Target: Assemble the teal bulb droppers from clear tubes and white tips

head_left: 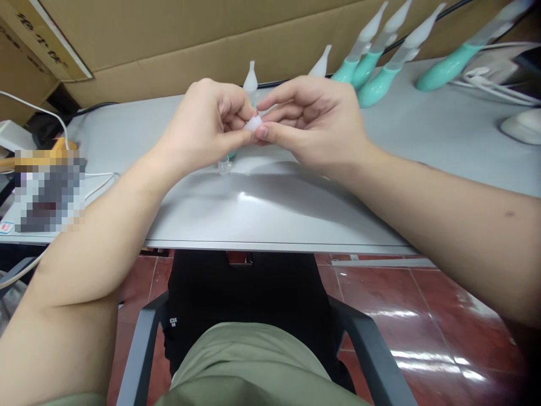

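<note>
Fingers of the left hand (208, 115) and right hand (315, 121) close in a pinch on a small translucent white plastic piece (253, 122), held above the grey tabletop (270, 223). Slightly left of that piece, on its near side, sits a clear plastic part (225, 165), while a white tapered nozzle (251, 80) points upward beyond the piece and another white nozzle (320, 63) rises beyond it to the right. Farther right of the piece, three teal bulb aspirators (367, 69) with white tips stand grouped, a fourth teal bulb aspirator (447, 69) stands apart from them, and a white mouse-shaped device (524, 125) lies farthest right.
</note>
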A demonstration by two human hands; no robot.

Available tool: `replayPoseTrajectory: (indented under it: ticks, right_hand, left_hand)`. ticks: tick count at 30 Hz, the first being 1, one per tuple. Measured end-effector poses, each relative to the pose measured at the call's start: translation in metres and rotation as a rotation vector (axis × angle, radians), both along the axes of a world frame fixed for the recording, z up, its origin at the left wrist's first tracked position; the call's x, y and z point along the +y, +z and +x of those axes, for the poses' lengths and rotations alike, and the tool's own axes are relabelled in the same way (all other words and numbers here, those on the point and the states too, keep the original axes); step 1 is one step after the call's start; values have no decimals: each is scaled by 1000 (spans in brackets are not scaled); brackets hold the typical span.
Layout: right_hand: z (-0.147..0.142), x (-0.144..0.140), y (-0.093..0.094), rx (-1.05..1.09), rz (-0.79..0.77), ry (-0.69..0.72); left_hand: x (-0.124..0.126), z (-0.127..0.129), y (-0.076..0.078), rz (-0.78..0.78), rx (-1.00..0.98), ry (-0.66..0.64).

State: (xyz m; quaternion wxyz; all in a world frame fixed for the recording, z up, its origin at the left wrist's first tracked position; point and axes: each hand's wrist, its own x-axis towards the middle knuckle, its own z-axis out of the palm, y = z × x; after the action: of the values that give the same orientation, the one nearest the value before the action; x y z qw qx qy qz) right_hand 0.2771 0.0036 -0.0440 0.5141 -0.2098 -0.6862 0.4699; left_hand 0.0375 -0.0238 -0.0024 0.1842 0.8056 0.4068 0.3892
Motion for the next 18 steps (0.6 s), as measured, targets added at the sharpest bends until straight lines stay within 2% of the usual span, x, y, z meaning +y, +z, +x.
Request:
replayPoseTrajectory:
  ticks: [7,12,15,18]
  right_hand:
    - [-4,-3,-5,66,171,-132]
    - [-5,-9,2,11,102,-114]
    - [-5,-7,3,-26,121,-138]
    - [-4,-2,3,-72,143,-84]
  left_hand:
    - [-2,6,3,-71,-49,39]
    - [-4,4,6,-78,-3,35]
    - [-7,4,8,-76,8,35]
    - [-6,2,7,-65,20,63]
